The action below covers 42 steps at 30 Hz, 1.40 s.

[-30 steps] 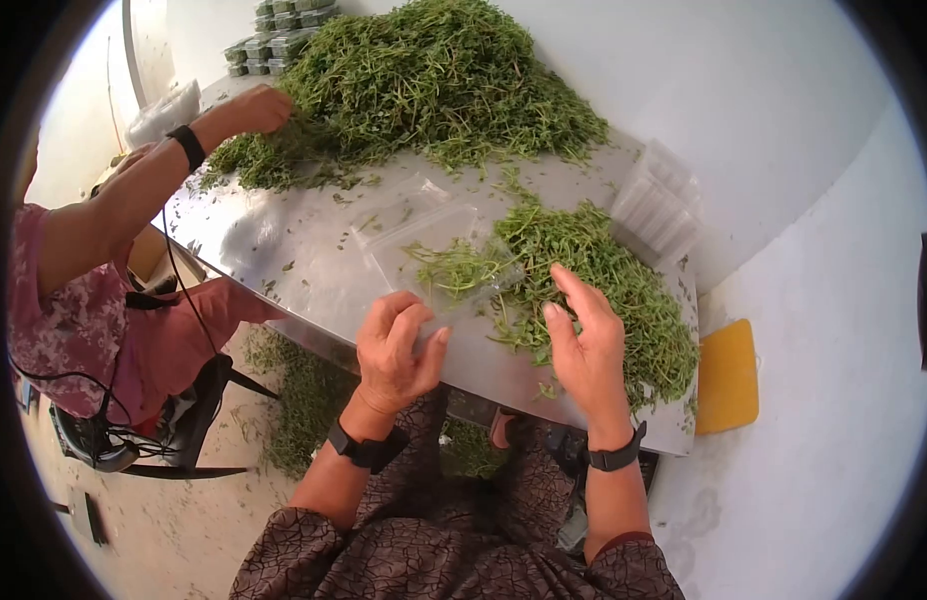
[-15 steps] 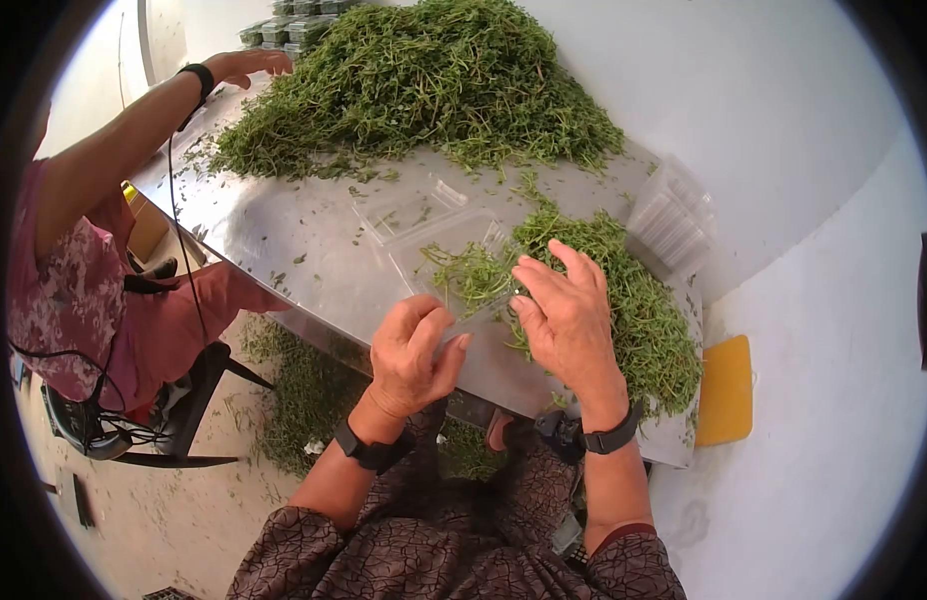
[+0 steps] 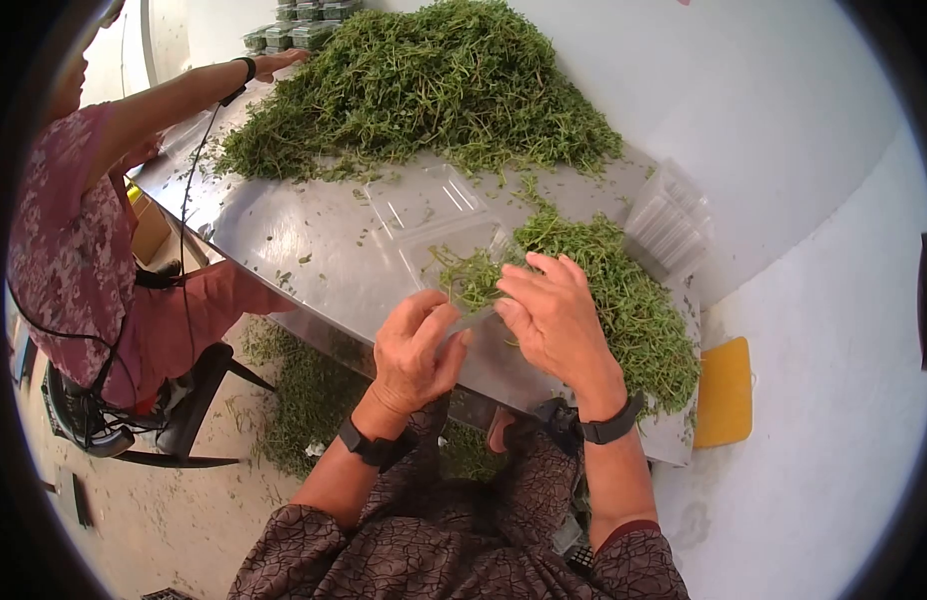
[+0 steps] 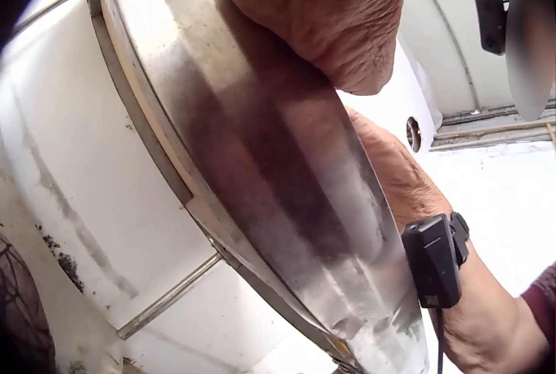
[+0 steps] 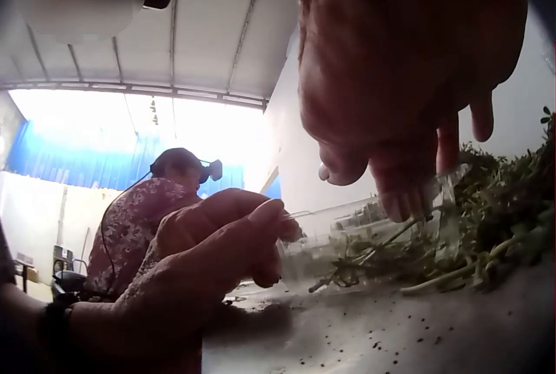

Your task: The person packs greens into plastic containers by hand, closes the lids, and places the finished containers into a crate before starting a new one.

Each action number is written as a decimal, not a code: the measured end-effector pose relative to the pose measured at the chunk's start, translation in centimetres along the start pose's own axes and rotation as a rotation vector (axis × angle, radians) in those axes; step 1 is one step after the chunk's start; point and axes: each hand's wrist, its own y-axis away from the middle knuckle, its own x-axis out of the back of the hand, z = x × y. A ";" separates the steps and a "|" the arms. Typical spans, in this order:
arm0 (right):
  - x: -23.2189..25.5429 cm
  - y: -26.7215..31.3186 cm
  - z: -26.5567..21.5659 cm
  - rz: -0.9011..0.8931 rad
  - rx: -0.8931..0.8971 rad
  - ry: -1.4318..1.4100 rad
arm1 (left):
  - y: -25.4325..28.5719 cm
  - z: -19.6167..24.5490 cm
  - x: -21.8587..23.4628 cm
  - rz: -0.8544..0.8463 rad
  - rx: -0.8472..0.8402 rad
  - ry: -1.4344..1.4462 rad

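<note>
A clear plastic clamshell box [image 3: 416,248] lies on the metal table with its lid folded back, away from me. Leafy green sprigs [image 3: 468,274] fill part of its base. With curled fingers and thumb, my left hand [image 3: 418,348] pinches the box's near left corner; that grip shows best in the right wrist view, at the clear wall [image 5: 314,228]. My right hand [image 3: 559,322] is over the box's right side, fingers loosely extended, fingertips down by the sprigs. A smaller heap of greens [image 3: 639,310] lies just right of the box, partly behind my right hand.
A large mound of greens [image 3: 434,95] covers the table's far side, filled boxes [image 3: 294,35] stacked behind it. Nested clear boxes [image 3: 669,220] stand by the right wall, above a yellow board [image 3: 724,392]. Another person [image 3: 84,220] sits at left, reaching toward the mound.
My right hand has moved left, from over the small heap to the box's right side. My left hand stays near the box's corner. The other person's arm has reached farther back.
</note>
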 end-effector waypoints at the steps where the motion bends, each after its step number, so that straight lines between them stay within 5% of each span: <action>1: 0.1 0.3 -0.1 0.091 0.005 -0.040 | 0.1 0.0 0.0 0.001 0.000 0.000; 17: 3.6 11.4 -1.6 0.111 -0.332 -0.055 | 0.3 -0.3 -0.3 -0.006 0.016 -0.002; 33: 1.4 10.2 0.6 0.256 -0.355 0.226 | 0.1 -0.2 -0.3 0.032 -0.021 -0.053; 38: 4.0 8.7 1.8 0.561 -0.365 0.172 | 0.0 -0.1 -0.4 0.041 -0.028 -0.049; 42: 4.7 8.0 3.2 0.438 -0.445 0.226 | 0.2 0.0 -0.2 0.020 0.021 0.000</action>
